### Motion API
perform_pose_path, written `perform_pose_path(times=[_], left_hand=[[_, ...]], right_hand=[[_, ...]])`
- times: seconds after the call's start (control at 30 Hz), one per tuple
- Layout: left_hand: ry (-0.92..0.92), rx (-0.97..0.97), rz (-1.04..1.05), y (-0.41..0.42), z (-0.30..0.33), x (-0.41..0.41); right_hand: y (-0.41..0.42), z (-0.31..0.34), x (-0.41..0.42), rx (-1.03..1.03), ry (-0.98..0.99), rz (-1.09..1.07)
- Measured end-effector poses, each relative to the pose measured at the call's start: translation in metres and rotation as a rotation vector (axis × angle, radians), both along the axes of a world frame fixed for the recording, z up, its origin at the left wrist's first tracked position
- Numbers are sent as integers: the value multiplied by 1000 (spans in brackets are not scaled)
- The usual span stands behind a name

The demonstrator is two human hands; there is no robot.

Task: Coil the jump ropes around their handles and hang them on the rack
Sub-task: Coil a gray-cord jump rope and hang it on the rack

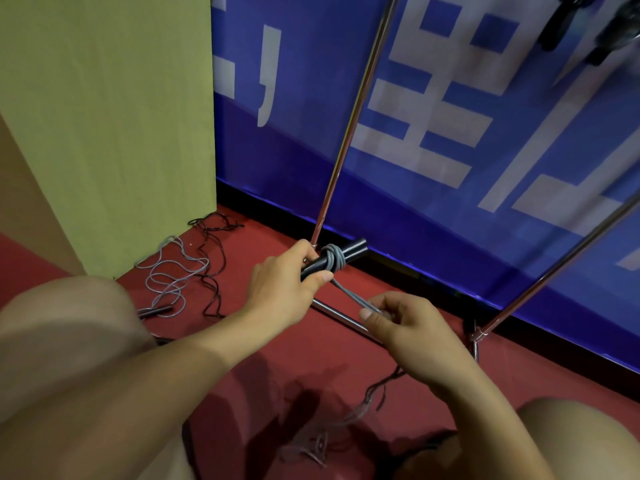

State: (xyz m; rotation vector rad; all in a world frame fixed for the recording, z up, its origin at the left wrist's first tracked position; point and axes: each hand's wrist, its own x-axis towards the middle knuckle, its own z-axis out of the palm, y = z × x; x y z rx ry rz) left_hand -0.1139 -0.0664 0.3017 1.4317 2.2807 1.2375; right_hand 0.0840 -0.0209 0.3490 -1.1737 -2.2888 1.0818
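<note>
Handles (346,255) of a grey rope (349,295) sit together as a black pair, tilted up to the right, low in front of the rack (349,123). The left hand (285,285) grips their lower end, fingers curled over the top and thumb pressed along the near side. Several grey turns (333,258) are wound round the middle of the handles, just beyond the thumb tip.

From those turns a doubled strand runs down and right to the right hand (405,327), which pinches it between thumb and curled fingers. Below that hand the slack falls to the red floor (263,348) and lies in a loose tangle (322,441) between the person's knees; that part is blurred.

The rack's shiny upright pole rises from behind the left hand's knuckles toward the top edge. A low bar (341,317) of the rack runs along the floor under both hands, and a second slanted pole (561,261) climbs to the right. Dark shapes hang at the upper right corner (588,26), too blurred to identify.

Behind the rack is a blue banner (294,161) with large white characters. To the left stands a green panel (110,116). On the floor at its foot lie another grey rope (169,271) with a dark handle (156,311), and a thin black rope (213,258), both uncoiled and well apart from the hands.
</note>
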Motion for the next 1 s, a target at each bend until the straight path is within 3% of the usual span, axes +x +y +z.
perform_pose_path(times=[0.2,0.37,0.57,0.77,1.0], left_hand=[[24,-48,-55,3,-5,-1],[-31,-180,-226,2,-6,3],[39,-300,-268,0,-1,6],[167,-423,-423,-3,-1,7],[230,-296,-578,-10,0,5]], right_hand=[[-6,0,-1,229,94,-4],[-11,-1,-3,399,139,-36],[-2,-12,-2,657,-54,-42],[4,-16,-5,719,-117,-14],[14,-16,-4,647,-111,-165]])
